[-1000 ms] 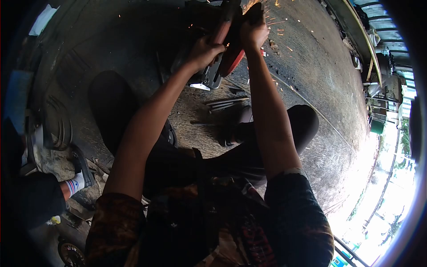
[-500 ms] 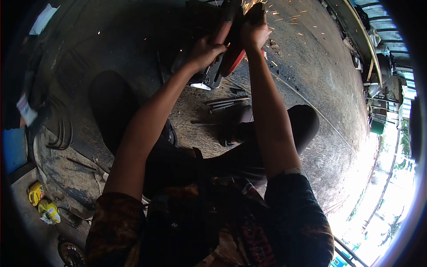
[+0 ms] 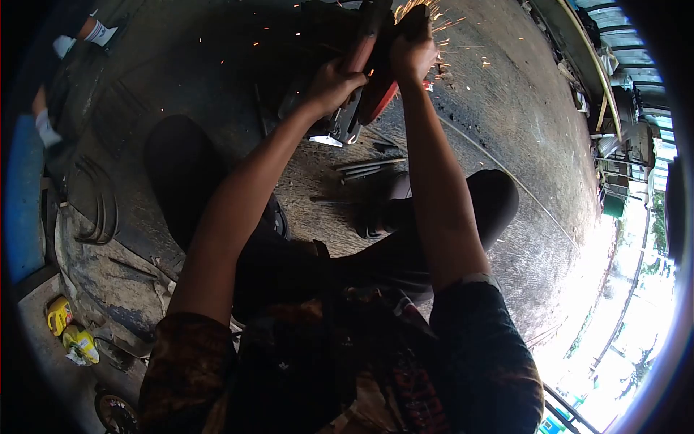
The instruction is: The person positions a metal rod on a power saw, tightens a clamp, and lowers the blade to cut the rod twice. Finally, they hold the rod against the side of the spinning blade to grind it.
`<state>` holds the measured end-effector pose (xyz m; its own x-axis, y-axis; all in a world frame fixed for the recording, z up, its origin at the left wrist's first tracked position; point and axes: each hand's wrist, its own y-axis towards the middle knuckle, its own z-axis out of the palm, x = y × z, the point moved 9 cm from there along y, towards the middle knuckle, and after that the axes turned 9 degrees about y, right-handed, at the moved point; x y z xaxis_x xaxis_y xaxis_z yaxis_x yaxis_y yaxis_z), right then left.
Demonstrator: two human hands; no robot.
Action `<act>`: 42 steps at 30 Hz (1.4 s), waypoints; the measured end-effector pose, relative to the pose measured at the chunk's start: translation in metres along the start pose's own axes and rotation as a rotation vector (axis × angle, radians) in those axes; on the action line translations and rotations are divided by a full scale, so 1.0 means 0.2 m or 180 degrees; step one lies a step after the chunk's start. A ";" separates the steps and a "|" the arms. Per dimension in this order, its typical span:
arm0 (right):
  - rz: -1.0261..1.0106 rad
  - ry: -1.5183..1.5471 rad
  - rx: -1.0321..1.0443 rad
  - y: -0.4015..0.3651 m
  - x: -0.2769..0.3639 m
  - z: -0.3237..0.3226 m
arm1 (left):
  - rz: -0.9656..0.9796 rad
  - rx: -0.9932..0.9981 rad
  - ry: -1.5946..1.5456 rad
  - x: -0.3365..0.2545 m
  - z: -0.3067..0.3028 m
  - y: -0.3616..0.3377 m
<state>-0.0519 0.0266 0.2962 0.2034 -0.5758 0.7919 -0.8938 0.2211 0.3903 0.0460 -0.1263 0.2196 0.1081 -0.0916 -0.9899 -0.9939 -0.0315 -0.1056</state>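
My right hand (image 3: pixel 414 58) is closed around the dark handle of a cut-off saw with a red guard (image 3: pixel 379 103). Orange sparks spray up and out beyond that hand. My left hand (image 3: pixel 334 88) is wrapped round a reddish metal bar (image 3: pixel 360 53), which reaches forward beside the saw. Below both hands shows the saw's metal base (image 3: pixel 327 139); its far parts lie in deep shadow. Several short metal rods (image 3: pixel 369 169) lie on the floor between the saw and my crossed legs.
Curved metal rods (image 3: pixel 108 202) lie on the left, near a blue panel (image 3: pixel 23 195). Yellow containers (image 3: pixel 59 316) stand at lower left. Another person's feet in white socks (image 3: pixel 101 33) are at upper left. A thin line (image 3: pixel 506 170) runs across the floor on the right.
Sparks now spread in a denser burst beside my right hand. Both hands keep nearly the same place. At upper left, the other person's feet have moved.
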 end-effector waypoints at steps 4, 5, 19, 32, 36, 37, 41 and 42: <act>-0.0145 0.0080 -0.0136 0.01 -0.04 0.01 | 0.0171 -0.0137 0.0015 0.02 -0.01 0.03; -0.0147 0.0080 -0.0137 0.02 -0.04 0.02 | 0.0172 -0.0137 0.0014 0.02 -0.01 0.03; 0.0005 0.0029 -0.0123 0.01 -0.05 0.02 | 0.0125 -0.0041 -0.0101 0.02 0.01 0.03; -0.0121 0.0055 -0.0121 0.00 -0.03 0.01 | 0.0169 -0.0001 -0.0093 0.03 0.01 0.02; -0.0150 0.0025 -0.0079 0.01 -0.02 0.01 | 0.0088 -0.0032 0.0029 0.02 0.00 0.01; -0.0057 -0.0011 0.0001 0.01 -0.03 0.02 | 0.0099 -0.0076 0.0038 0.02 0.00 0.02; -0.0228 0.0005 -0.0088 0.00 -0.01 0.01 | 0.0246 -0.0180 0.0050 0.01 -0.01 0.02; -0.0244 0.0002 -0.0094 0.00 -0.01 0.01 | 0.0172 -0.0093 0.0005 0.01 0.00 0.02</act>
<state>-0.0539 0.0265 0.2934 0.2709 -0.5916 0.7594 -0.8633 0.1996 0.4635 0.0432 -0.1271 0.2166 0.0544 -0.0957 -0.9939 -0.9972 -0.0557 -0.0492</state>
